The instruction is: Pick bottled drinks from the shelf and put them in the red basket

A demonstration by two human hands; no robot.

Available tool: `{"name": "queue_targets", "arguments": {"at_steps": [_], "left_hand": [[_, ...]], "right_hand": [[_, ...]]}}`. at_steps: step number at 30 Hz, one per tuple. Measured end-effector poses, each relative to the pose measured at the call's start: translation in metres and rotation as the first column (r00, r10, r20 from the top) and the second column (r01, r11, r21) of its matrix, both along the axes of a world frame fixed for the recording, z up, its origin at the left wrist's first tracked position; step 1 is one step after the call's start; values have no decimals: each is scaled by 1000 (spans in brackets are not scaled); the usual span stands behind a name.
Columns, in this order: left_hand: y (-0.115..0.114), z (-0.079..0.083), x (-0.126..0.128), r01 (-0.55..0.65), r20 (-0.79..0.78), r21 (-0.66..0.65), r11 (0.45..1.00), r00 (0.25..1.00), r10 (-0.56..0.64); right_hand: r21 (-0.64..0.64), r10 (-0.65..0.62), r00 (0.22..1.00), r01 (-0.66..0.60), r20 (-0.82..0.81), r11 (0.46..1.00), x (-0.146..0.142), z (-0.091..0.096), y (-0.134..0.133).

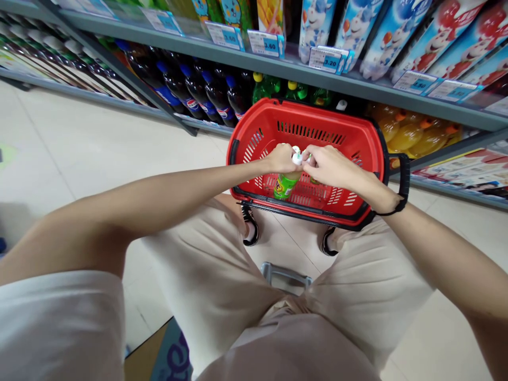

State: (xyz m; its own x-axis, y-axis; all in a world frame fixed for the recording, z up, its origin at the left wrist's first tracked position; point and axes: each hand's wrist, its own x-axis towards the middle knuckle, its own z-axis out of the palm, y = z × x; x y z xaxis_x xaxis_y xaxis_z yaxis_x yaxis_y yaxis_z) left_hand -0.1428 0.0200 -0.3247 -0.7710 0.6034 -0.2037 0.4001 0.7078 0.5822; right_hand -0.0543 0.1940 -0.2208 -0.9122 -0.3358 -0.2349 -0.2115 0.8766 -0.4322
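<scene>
Inside a red shopping basket [257,119] stands a bottle with a green and yellow label [283,186] and pale brown contents. My left hand [282,157] is closed around its upper part, near a white cap [297,159]. Close beside it, my right hand [331,165] has its fingers curled together at the white-capped tops. A bit of a second green-labelled bottle [314,181] shows below the right fingers, most of it hidden by that hand. The two hands almost touch over the middle of the basket.
Beyond the basket, a grey shelf [222,45] carries milk-drink bottles [317,24] with price tags. Below are cola bottles [190,90], green bottles and orange drink bottles [416,135]. The basket's black handle [404,177] sticks out right. A grey stool [286,275] stands between my legs.
</scene>
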Motion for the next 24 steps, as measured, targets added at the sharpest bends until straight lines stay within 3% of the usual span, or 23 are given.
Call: {"name": "queue_targets", "arguments": {"at_steps": [8,14,18,21,24], "left_hand": [[-8,-36,-7,197,-62,-179,964,976,-211],[2,-54,-8,446,112,-361,819,892,-437],[18,-63,-10,483,163,-450,751,872,-463],[26,-69,-11,450,149,-456,768,889,-433],[30,-74,-9,354,80,-379,855,933,-351]], "right_hand": [[32,16,999,-17,32,999,-5,2,3],[136,46,994,-59,99,989,-2,4,10],[176,32,998,-39,46,984,3,2,20],[174,0,1000,0,-4,985,10,2,29],[188,-26,1000,26,-4,982,19,5,39]]}}
